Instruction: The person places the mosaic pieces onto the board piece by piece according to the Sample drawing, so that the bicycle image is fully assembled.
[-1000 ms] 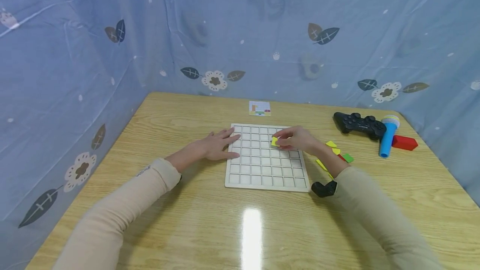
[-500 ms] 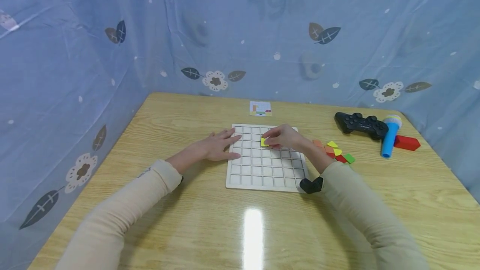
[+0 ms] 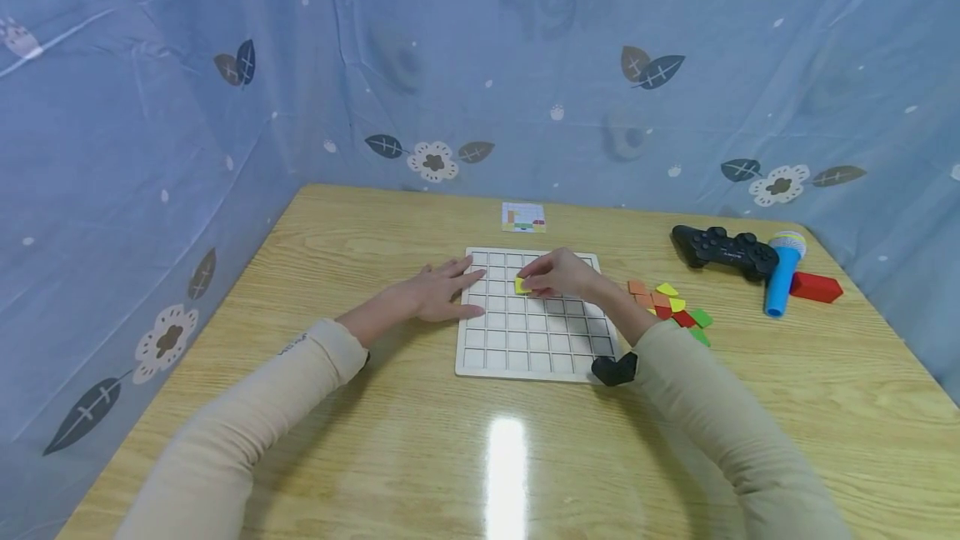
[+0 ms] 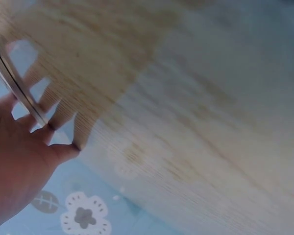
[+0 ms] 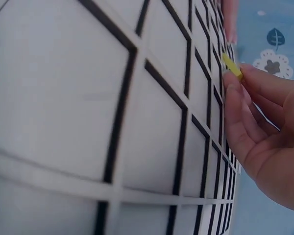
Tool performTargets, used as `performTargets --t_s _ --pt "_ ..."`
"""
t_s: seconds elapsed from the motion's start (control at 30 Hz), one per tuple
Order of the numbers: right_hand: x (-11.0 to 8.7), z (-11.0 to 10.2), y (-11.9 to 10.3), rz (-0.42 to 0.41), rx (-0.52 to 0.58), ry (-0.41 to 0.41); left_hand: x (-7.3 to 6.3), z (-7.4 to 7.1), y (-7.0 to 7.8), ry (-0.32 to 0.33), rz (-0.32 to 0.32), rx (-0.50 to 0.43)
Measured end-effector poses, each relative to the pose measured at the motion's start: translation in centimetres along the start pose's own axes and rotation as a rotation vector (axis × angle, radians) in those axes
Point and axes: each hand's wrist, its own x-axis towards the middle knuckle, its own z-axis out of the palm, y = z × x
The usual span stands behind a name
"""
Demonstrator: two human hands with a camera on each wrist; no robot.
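A white grid board [image 3: 495, 361] with raised lines lies flat on the wooden table. My right hand [image 3: 566, 273] is over its upper middle, pinching a small yellow tile [image 3: 521, 286] between thumb and fingers. In the right wrist view the yellow tile [image 5: 232, 67] sits at the fingertips, close over the grid squares. My left hand [image 3: 435, 290] rests with spread fingers on the board's left edge; the left wrist view shows those fingers [image 4: 63, 152] at the edge too.
Loose coloured tiles [image 3: 660, 301] in orange, red, yellow and green lie right of the board. Behind it is a small printed card [image 3: 523, 217]. A black game controller [image 3: 723, 251], a blue toy microphone [image 3: 783, 273] and a red block [image 3: 816, 287] sit at the back right.
My right hand has moved left across the board with the yellow tile, uncovering more of the loose tiles. My left hand has stayed at the board's left edge.
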Motion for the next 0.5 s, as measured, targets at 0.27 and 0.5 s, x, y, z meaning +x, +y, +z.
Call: performTargets --t_s 0.27,0.5 --pt "0.34 0.55 0.11 -0.025 -0.072 0.037 0.01 -0.03 0.06 0.006 -0.004 0.008" --pt "0.41 0.71 0.15 -0.022 -0.050 0.050 0.03 -0.03 0.02 0.007 0.004 0.012"
